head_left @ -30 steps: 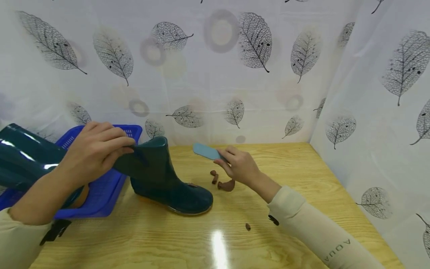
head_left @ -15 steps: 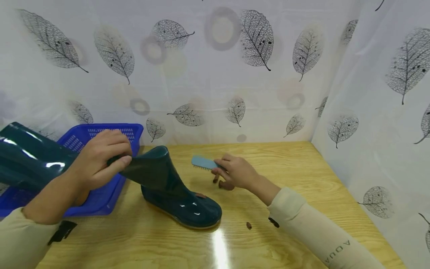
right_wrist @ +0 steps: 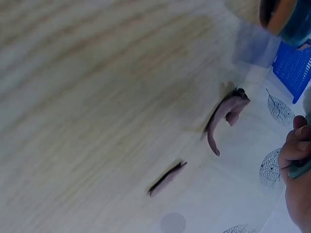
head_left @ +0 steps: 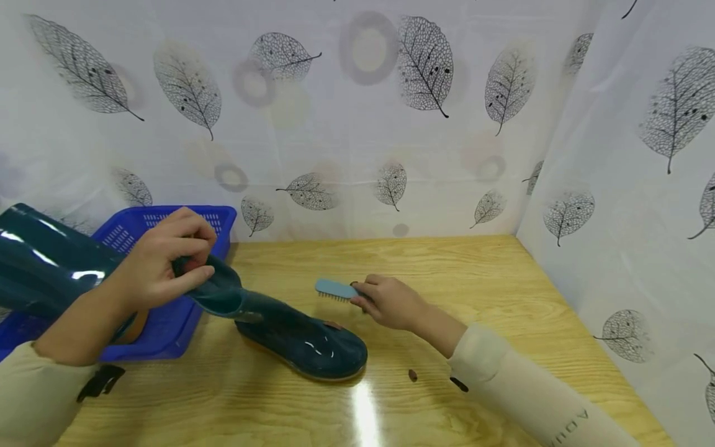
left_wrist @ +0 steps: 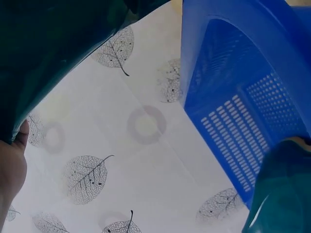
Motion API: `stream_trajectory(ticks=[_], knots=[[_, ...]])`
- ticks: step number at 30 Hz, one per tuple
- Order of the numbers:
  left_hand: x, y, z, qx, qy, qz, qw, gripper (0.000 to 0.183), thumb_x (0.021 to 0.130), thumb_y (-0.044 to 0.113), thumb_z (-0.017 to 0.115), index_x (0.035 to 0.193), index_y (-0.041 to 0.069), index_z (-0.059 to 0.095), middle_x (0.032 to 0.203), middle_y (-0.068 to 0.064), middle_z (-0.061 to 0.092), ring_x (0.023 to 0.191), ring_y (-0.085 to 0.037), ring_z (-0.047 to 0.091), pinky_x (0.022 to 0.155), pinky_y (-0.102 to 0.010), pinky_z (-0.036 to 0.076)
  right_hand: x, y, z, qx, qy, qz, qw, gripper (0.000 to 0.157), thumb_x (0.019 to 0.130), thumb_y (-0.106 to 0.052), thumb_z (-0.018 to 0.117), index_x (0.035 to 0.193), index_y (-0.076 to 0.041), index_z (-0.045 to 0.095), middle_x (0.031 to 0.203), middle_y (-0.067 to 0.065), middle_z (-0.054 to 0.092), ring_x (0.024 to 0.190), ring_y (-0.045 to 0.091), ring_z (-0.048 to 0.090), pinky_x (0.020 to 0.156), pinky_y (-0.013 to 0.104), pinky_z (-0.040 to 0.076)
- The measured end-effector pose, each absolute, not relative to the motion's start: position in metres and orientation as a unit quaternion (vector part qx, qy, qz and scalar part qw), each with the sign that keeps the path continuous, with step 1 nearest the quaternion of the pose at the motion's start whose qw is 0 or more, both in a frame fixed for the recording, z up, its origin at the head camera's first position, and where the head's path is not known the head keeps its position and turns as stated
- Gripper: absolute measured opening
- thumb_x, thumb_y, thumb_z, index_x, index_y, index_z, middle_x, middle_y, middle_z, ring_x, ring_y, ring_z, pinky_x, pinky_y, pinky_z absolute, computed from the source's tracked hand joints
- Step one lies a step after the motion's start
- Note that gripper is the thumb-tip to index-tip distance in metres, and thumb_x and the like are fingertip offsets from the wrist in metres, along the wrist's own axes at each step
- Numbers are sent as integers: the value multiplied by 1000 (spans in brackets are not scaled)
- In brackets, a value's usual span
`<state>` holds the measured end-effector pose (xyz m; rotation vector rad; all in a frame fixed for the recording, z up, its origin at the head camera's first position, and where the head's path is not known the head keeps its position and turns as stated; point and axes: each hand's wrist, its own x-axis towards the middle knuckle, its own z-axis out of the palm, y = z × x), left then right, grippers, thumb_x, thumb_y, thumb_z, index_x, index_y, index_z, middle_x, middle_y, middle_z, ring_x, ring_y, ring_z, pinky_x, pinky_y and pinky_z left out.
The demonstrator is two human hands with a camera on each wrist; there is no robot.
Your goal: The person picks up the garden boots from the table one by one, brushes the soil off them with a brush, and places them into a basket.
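A dark green rubber boot stands on the table with its shaft folded over to the left and its opening showing. My left hand grips the shaft's top edge; the left wrist view shows part of that hand at the boot's rim. On the instep sits a flat brown piece. To the right of the boot, my right hand holds a light blue brush by its handle, bristles down, just above the table and apart from the boot. Brown clay-like pieces lie below that hand, mostly hidden in the head view.
A blue plastic basket stands on the left, and a second green boot lies across it. One small brown bit is on the wooden table near the front. A leaf-print curtain hangs behind and to the right.
The boot has shifted right and toward me, and its shaft has folded down to the left under my left hand. My right hand has lowered the brush toward the table, over the brown pieces.
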<state>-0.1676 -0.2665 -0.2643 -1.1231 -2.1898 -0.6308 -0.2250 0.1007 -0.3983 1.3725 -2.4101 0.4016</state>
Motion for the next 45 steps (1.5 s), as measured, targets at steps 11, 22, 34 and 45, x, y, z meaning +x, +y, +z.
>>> stream_trajectory(ticks=[11,22,34,45], knots=[[-158,-271,-257,-368,-871,-257,201,57,52,-9,64,104,13,56,95,11,54,79,-5,44,69,-18,38,-205,96,-403,504,-840,181,91,28,96,-26,51,109,-7,66,96,2,66,83,9,64,74,21,52],[-152,-264,-264,-315,-890,-203,259,30,66,-2,73,84,18,60,83,10,56,75,-2,47,69,-14,39,-201,104,-414,505,-839,183,93,24,97,-26,50,104,-12,69,78,-5,60,63,-1,51,61,13,44],[-151,-263,-270,-320,-886,-146,302,19,67,4,69,79,17,61,77,10,57,70,-5,48,65,-15,40,-193,119,-415,488,-853,149,112,33,97,-31,49,112,-9,68,109,6,68,95,14,66,78,30,52],[-159,-268,-278,-314,-862,-182,354,13,67,3,64,73,13,60,66,6,55,60,-2,44,57,-12,38,-187,130,-413,481,-855,169,93,32,96,-29,50,113,-7,67,96,2,69,78,6,63,70,21,51]])
